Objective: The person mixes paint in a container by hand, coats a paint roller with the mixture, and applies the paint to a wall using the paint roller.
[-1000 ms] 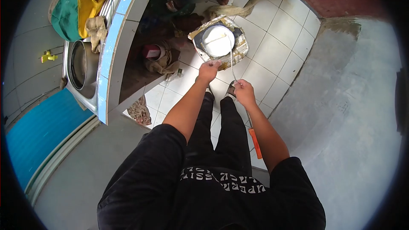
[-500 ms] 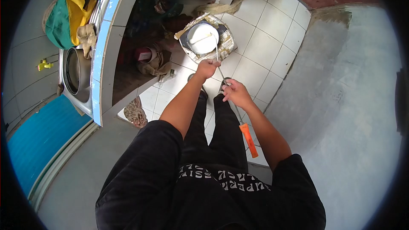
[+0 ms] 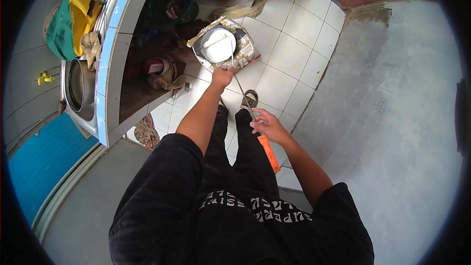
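Note:
A long-framed paint roller with an orange handle slants from near my waist up to a bucket of white paint. Its head appears to be the pale bar lying in the paint. My left hand is closed round the thin metal rod, just below the bucket's rim. Lower down, my right hand has its fingers loosely about the rod, just above the orange handle. The bucket sits inside a paint-smeared, torn sack or box on the tiled floor.
To the left is a tiled counter with a blue edge, a steel sink and green and yellow cloth. Below it, a pink container stands in the dark space. A grey wall rises on the right.
The view has shifted, so the bucket appears further left. The orange handle has moved up and left, closer to my right hand. Both hands stay on the roller's rod.

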